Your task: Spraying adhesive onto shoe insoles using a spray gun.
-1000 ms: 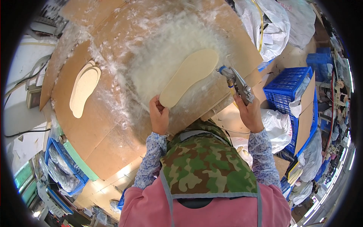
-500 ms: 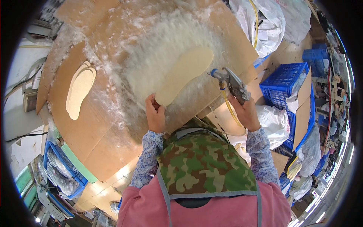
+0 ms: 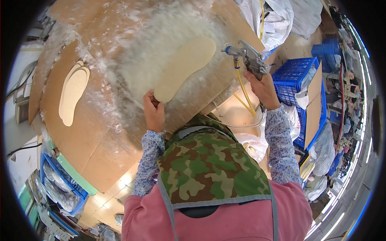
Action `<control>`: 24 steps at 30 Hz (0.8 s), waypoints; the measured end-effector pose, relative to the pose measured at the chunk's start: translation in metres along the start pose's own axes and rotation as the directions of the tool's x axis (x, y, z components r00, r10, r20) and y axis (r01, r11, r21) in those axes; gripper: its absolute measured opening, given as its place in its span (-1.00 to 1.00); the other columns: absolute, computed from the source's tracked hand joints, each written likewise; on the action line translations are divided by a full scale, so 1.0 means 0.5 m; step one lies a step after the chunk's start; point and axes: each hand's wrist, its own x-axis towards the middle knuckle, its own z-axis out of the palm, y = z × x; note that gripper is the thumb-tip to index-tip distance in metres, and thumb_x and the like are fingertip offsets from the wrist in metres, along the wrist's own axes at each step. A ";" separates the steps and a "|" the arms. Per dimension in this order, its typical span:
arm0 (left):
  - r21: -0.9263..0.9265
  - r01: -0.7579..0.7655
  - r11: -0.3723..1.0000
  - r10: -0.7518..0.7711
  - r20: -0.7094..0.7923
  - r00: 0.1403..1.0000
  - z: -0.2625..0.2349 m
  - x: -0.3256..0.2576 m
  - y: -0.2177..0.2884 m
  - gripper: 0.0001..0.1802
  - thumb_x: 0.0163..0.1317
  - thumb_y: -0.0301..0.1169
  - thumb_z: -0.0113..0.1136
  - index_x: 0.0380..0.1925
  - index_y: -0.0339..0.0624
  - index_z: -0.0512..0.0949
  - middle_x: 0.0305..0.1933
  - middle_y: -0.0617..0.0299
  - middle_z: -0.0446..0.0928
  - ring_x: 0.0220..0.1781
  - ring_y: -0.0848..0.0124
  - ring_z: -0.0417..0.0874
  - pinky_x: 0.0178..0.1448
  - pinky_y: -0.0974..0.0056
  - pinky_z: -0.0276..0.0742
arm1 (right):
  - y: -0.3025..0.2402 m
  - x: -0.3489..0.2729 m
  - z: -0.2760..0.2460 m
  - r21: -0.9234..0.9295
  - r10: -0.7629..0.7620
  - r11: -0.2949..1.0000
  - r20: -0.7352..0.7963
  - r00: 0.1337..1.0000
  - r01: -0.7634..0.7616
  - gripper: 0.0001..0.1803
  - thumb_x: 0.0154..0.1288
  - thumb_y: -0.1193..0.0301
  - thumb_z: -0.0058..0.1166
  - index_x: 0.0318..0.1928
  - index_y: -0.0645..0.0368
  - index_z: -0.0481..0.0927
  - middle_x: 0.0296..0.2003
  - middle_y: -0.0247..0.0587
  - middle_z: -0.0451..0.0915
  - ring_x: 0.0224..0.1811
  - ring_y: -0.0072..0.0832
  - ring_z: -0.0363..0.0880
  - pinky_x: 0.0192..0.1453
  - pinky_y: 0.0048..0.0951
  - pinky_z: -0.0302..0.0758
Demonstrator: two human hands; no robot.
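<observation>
A pale beige insole (image 3: pixel 183 68) lies at a slant over a whitish, fuzzy patch on the cardboard sheet (image 3: pixel 96 160). Its near end is pinched between the thumb and fingers of my left hand (image 3: pixel 154 110). My right hand (image 3: pixel 265 90) is wrapped around the grip of a metal spray gun (image 3: pixel 252 58), whose blue-ringed nozzle points left toward the insole's far end. From the gun hang a yellow hose (image 3: pixel 243 94) and a pale one. Farther left on the cardboard rests a small stack of insoles (image 3: pixel 74 94).
White residue (image 3: pixel 94 60) streaks the cardboard. To the right stand a blue crate (image 3: pixel 293 80) with a cardboard piece (image 3: pixel 313 104) against it, and white plastic bags (image 3: pixel 273 20) farther back. Another blue crate (image 3: pixel 64 180) with plastic-wrapped items sits at the lower left.
The spray gun and my right hand have moved up and a little right, away from the insole. My view has shifted slightly; my left hand still pinches the insole's near end.
</observation>
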 end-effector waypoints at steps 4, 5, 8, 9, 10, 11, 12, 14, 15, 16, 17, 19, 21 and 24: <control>-0.011 -0.014 1.000 0.014 -0.002 1.000 0.001 -0.001 -0.006 -0.51 0.14 -0.72 -0.04 0.12 -0.28 0.27 -0.16 0.19 0.42 -0.20 0.46 0.47 -0.09 0.37 0.44 | 0.004 -0.007 0.023 -0.086 -0.117 0.990 -0.026 0.993 0.114 -0.70 0.28 0.42 0.12 -0.09 0.43 0.51 -0.31 -0.19 0.61 -0.30 -0.49 0.48 -0.14 -0.39 0.46; -0.014 -0.044 0.999 0.044 0.008 0.999 0.001 -0.001 -0.007 -0.51 0.14 -0.72 -0.05 0.12 -0.28 0.27 -0.16 0.18 0.42 -0.20 0.45 0.47 -0.08 0.37 0.44 | 0.003 -0.015 0.035 -0.087 -0.145 0.986 -0.006 0.989 0.144 -0.71 0.28 0.42 0.12 -0.09 0.42 0.51 -0.35 -0.14 0.59 -0.33 -0.46 0.47 -0.18 -0.36 0.45; 0.006 -0.034 0.999 0.034 -0.015 0.999 0.003 0.001 -0.011 -0.51 0.13 -0.72 -0.05 0.12 -0.27 0.27 -0.16 0.17 0.42 -0.19 0.44 0.47 -0.08 0.36 0.44 | -0.011 -0.050 0.061 -0.148 -0.179 0.970 0.090 0.980 0.191 -0.72 0.28 0.41 0.12 -0.09 0.36 0.51 -0.45 -0.07 0.54 -0.39 -0.42 0.44 -0.26 -0.33 0.43; 0.011 -0.036 0.999 0.037 -0.038 0.999 0.003 -0.001 -0.012 -0.51 0.13 -0.72 -0.05 0.12 -0.27 0.27 -0.16 0.17 0.42 -0.19 0.44 0.47 -0.08 0.36 0.44 | -0.018 -0.066 0.072 -0.121 -0.161 0.977 0.133 0.978 0.177 -0.71 0.29 0.41 0.12 -0.08 0.35 0.50 -0.45 -0.08 0.54 -0.39 -0.42 0.44 -0.26 -0.34 0.44; 0.006 -0.040 0.999 0.040 -0.034 0.999 0.003 -0.002 -0.012 -0.51 0.13 -0.72 -0.06 0.11 -0.28 0.27 -0.16 0.17 0.42 -0.19 0.43 0.47 -0.08 0.36 0.44 | -0.025 -0.081 0.082 -0.091 -0.168 0.978 0.167 0.972 0.185 -0.71 0.29 0.40 0.11 -0.06 0.34 0.48 -0.45 -0.10 0.54 -0.40 -0.42 0.44 -0.26 -0.35 0.44; -0.017 -0.082 0.997 0.081 -0.019 0.996 0.003 -0.002 -0.011 -0.52 0.14 -0.71 -0.06 0.11 -0.28 0.28 -0.16 0.16 0.42 -0.18 0.42 0.48 -0.08 0.35 0.44 | -0.033 -0.094 0.088 -0.089 -0.092 0.989 0.232 0.968 0.115 -0.72 0.31 0.41 0.11 -0.06 0.32 0.46 -0.44 -0.10 0.54 -0.39 -0.42 0.45 -0.26 -0.37 0.44; -0.001 -0.044 0.999 0.043 -0.035 0.998 0.002 -0.002 -0.010 -0.52 0.14 -0.71 -0.06 0.11 -0.28 0.28 -0.16 0.16 0.42 -0.18 0.42 0.48 -0.08 0.35 0.44 | -0.039 -0.104 0.095 -0.062 -0.101 0.991 0.260 0.960 0.121 -0.74 0.31 0.42 0.10 -0.07 0.31 0.46 -0.42 -0.10 0.55 -0.38 -0.42 0.47 -0.25 -0.37 0.44; 0.102 -0.064 0.993 0.067 -0.030 0.997 0.002 -0.001 -0.007 -0.54 0.14 -0.70 -0.05 0.09 -0.28 0.30 -0.15 0.13 0.42 -0.19 0.39 0.50 -0.09 0.34 0.45 | -0.046 -0.108 0.105 -0.012 -0.192 0.979 0.278 0.941 0.204 -0.74 0.31 0.41 0.10 -0.08 0.31 0.46 -0.44 -0.12 0.56 -0.39 -0.44 0.47 -0.28 -0.37 0.43; 0.107 -0.052 0.993 0.057 -0.040 0.998 0.003 0.000 -0.004 -0.54 0.14 -0.70 -0.05 0.09 -0.28 0.30 -0.15 0.13 0.42 -0.19 0.39 0.50 -0.09 0.34 0.45 | -0.047 -0.103 0.105 -0.013 -0.192 0.979 0.281 0.940 0.204 -0.74 0.31 0.41 0.10 -0.08 0.31 0.46 -0.44 -0.12 0.56 -0.39 -0.44 0.47 -0.28 -0.37 0.43; 0.118 -0.055 0.991 0.061 -0.050 0.997 0.003 0.000 0.000 -0.55 0.14 -0.69 -0.04 0.08 -0.28 0.31 -0.17 0.13 0.43 -0.20 0.38 0.51 -0.10 0.33 0.46 | -0.046 -0.094 0.101 -0.052 -0.166 0.982 0.250 0.954 0.184 -0.74 0.31 0.41 0.11 -0.07 0.31 0.47 -0.45 -0.12 0.55 -0.41 -0.45 0.47 -0.30 -0.38 0.43; 0.123 -0.058 0.991 0.065 -0.054 0.996 0.003 -0.001 0.004 -0.55 0.14 -0.68 -0.02 0.07 -0.27 0.32 -0.19 0.12 0.44 -0.21 0.36 0.52 -0.10 0.32 0.46 | -0.043 -0.083 0.095 -0.101 -0.125 0.984 0.211 0.969 0.149 -0.73 0.30 0.41 0.11 -0.07 0.31 0.47 -0.46 -0.12 0.55 -0.43 -0.46 0.46 -0.32 -0.38 0.42; 0.138 -0.035 0.990 0.046 -0.075 0.996 0.004 -0.005 0.012 -0.55 0.14 -0.68 -0.01 0.08 -0.27 0.31 -0.22 0.12 0.45 -0.23 0.35 0.52 -0.11 0.31 0.46 | -0.035 -0.057 0.079 -0.142 -0.173 0.970 0.171 0.970 0.198 -0.72 0.30 0.41 0.11 -0.06 0.31 0.48 -0.46 -0.12 0.56 -0.44 -0.46 0.46 -0.33 -0.39 0.42; 0.146 -0.013 0.989 0.026 -0.089 0.996 0.004 -0.009 0.018 -0.55 0.14 -0.67 0.00 0.09 -0.27 0.30 -0.24 0.11 0.47 -0.24 0.34 0.52 -0.12 0.30 0.47 | -0.024 -0.032 0.070 -0.169 -0.280 0.943 0.068 0.958 0.288 -0.71 0.31 0.41 0.10 -0.04 0.34 0.50 -0.46 -0.11 0.57 -0.47 -0.46 0.44 -0.36 -0.39 0.41; 0.209 0.002 0.978 0.023 -0.118 0.993 0.003 -0.015 0.019 -0.54 0.16 -0.65 0.01 0.11 -0.27 0.28 -0.30 0.10 0.48 -0.27 0.32 0.54 -0.15 0.28 0.48 | -0.013 -0.013 0.060 -0.153 -0.260 0.953 0.024 0.965 0.261 -0.72 0.32 0.40 0.09 -0.06 0.36 0.50 -0.46 -0.13 0.58 -0.47 -0.48 0.43 -0.37 -0.39 0.41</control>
